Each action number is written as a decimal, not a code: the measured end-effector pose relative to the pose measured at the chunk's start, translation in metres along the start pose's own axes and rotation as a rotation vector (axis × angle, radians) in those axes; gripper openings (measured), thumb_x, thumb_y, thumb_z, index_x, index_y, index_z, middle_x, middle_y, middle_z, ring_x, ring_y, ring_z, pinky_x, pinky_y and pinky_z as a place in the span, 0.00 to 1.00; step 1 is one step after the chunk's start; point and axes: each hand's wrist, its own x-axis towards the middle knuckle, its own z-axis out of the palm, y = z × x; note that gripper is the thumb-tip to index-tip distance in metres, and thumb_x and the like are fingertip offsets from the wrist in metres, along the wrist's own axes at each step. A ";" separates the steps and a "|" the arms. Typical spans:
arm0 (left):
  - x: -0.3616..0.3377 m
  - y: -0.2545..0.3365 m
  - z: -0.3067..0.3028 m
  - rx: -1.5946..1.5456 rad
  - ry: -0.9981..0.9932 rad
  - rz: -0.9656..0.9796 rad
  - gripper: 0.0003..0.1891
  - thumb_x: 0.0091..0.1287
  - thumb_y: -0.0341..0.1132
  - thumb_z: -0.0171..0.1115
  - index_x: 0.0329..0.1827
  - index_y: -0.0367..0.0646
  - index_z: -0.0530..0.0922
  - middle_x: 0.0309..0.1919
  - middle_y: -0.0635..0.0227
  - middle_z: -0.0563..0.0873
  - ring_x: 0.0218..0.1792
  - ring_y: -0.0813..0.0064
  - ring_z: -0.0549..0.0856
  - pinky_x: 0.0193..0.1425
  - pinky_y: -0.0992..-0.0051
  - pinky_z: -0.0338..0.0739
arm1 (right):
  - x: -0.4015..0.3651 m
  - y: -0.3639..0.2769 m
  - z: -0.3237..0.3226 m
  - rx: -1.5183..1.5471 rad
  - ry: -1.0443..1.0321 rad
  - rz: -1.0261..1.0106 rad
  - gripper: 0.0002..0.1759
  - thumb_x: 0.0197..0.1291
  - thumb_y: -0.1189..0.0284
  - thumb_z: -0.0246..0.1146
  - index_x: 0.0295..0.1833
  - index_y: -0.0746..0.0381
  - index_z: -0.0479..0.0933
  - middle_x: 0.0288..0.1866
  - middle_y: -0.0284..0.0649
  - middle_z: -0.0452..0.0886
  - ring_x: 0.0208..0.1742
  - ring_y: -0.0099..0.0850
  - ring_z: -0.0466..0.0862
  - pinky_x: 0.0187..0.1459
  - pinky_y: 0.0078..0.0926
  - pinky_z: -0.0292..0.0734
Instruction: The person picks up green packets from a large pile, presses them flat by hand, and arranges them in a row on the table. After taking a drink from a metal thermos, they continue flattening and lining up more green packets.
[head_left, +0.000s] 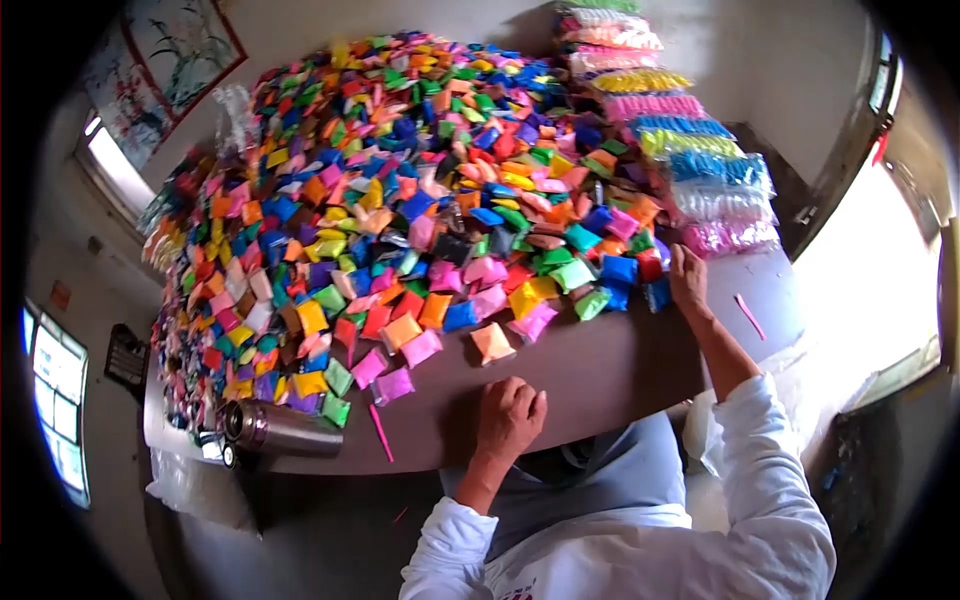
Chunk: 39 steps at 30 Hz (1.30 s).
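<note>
A big heap of small, many-coloured packets (400,190) covers much of the table. My left hand (511,412) rests near the table's front edge with its fingers curled; whether anything is in it is hidden. An orange packet (492,343) lies just beyond it. My right hand (688,277) is at the heap's right edge, its fingers beside a dark blue packet (657,294) and a red one (649,265). Its fingers look bent, and I cannot make out whether they hold anything.
Bagged bundles in several colours (715,180) are stacked at the back right. A metal flask (285,428) lies on its side at the front left. One pink strip (381,433) is left of my left hand, another (749,316) right of my right hand.
</note>
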 end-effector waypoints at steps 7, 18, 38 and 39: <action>-0.003 -0.001 -0.005 0.018 0.027 -0.007 0.09 0.62 0.35 0.62 0.27 0.41 0.75 0.31 0.62 0.78 0.36 0.62 0.80 0.46 0.63 0.74 | -0.005 0.016 0.005 0.111 0.187 -0.003 0.21 0.70 0.60 0.50 0.33 0.67 0.72 0.21 0.39 0.67 0.26 0.24 0.68 0.30 0.28 0.67; -0.003 0.000 -0.007 -0.054 0.035 -0.049 0.09 0.61 0.33 0.63 0.26 0.40 0.74 0.31 0.60 0.79 0.36 0.59 0.80 0.45 0.62 0.73 | -0.061 -0.015 -0.002 0.423 0.078 0.139 0.20 0.69 0.64 0.54 0.23 0.61 0.66 0.22 0.23 0.62 0.26 0.16 0.61 0.26 0.20 0.58; -0.005 -0.006 -0.002 -0.134 0.071 -0.076 0.10 0.63 0.33 0.61 0.27 0.37 0.74 0.32 0.58 0.80 0.35 0.56 0.79 0.42 0.62 0.74 | -0.076 -0.085 0.055 -0.338 -0.266 0.102 0.30 0.62 0.46 0.55 0.26 0.66 0.75 0.23 0.52 0.78 0.29 0.50 0.81 0.31 0.45 0.72; -0.004 -0.006 -0.003 -0.143 0.071 -0.083 0.09 0.64 0.33 0.61 0.28 0.37 0.75 0.32 0.58 0.80 0.35 0.56 0.80 0.41 0.62 0.75 | -0.076 -0.084 0.055 -0.340 -0.263 0.099 0.30 0.62 0.46 0.55 0.26 0.66 0.75 0.23 0.52 0.78 0.29 0.50 0.81 0.31 0.45 0.72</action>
